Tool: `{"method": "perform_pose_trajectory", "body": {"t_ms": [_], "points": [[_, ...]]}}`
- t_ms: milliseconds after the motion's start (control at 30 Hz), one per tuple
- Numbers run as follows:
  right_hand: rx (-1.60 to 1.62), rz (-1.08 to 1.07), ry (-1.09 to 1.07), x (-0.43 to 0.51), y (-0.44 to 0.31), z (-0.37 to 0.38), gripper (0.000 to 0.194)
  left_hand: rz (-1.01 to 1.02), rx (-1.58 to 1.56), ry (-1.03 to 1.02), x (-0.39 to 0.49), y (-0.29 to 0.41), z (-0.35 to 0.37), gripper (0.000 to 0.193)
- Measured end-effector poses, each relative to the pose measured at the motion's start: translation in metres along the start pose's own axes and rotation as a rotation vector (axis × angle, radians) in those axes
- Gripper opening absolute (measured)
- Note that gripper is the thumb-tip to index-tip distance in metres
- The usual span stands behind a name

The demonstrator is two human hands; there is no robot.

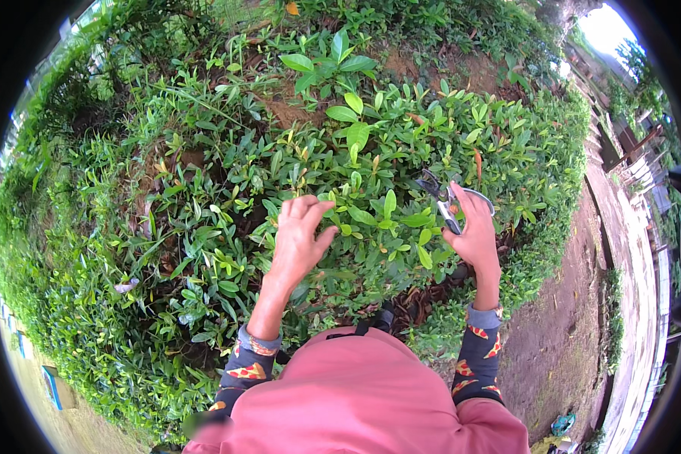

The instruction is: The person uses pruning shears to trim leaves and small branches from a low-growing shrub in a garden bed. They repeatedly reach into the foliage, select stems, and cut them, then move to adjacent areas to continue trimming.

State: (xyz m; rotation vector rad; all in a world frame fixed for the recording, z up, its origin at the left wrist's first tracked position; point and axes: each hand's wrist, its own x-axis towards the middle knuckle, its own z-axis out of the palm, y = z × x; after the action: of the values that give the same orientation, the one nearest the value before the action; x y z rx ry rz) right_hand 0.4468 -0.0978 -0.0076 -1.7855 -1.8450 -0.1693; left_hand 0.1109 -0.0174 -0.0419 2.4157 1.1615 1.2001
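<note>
My right hand point(475, 230) grips a pair of pruning shears point(447, 209) by the handles, over the right part of a leafy green shrub point(397, 153). Their dark blades point up and left among the leaves, and the blade tips look parted. To the left, my left hand point(303, 232) hovers over the foliage with thumb and fingers apart and nothing between them. Between both hands stand bright green leafy shoots point(390, 204). Farther off, a taller shoot with larger pale leaves point(356, 133) rises from the shrub.
Dense low foliage point(91, 318) spreads across the left side. Bare brown soil point(471, 71) shows at the back. On the right runs a dirt path point(550, 340) beside a pale concrete strip point(635, 301). A dry brown leaf point(478, 164) stands above the shears. Litter point(563, 424) lies at lower right.
</note>
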Motion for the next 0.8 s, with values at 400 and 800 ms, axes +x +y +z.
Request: {"method": "perform_pose_trajectory", "body": {"t_ms": [400,800], "points": [[0.127,-0.102,-0.442,-0.041,-0.014,-0.028,0.084,-0.244,0.012,-0.316,0.017,0.02,0.109,0.046],[-0.072,-0.138,-0.206,-0.031,-0.026,0.073,0.057,-0.439,-0.172,-0.371,0.044,0.008,0.118,0.042]]}}
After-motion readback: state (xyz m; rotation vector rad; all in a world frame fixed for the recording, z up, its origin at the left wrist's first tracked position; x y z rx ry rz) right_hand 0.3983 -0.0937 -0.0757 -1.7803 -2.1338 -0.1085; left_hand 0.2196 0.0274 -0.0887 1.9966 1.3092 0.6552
